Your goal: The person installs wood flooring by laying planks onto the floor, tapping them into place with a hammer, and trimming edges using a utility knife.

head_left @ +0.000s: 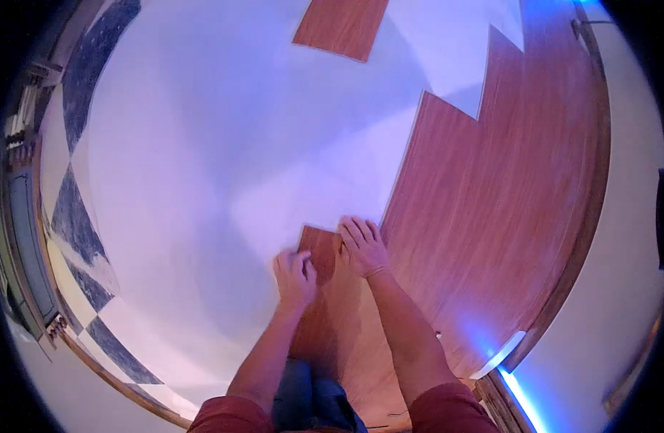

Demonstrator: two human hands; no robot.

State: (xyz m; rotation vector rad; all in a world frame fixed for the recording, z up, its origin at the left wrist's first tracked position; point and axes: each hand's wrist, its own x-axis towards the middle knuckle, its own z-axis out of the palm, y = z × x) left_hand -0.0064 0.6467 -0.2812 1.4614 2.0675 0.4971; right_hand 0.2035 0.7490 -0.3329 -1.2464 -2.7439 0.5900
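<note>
A reddish-brown wood-look floor plank [319, 250] lies lengthwise between my arms, its far end showing just past my hands. My left hand [296, 276] is closed at the plank's left edge, fingers curled, thumb side over the wood. On the plank's right side rests my right hand [363, 249], fingers stretched forward and laid flat near the seam with the laid planks [447, 216]. Part of the plank's right edge is hidden under that hand. Its near end runs back toward my knees.
A loose plank [343, 29] lies ahead on the pale floor [202, 144]. Laid planks end in a stepped edge at right, along a curved-looking baseboard [599, 180]. Black-and-white checkered tiles [75, 209] border the left. A bright blue light strip [523, 400] glows at lower right.
</note>
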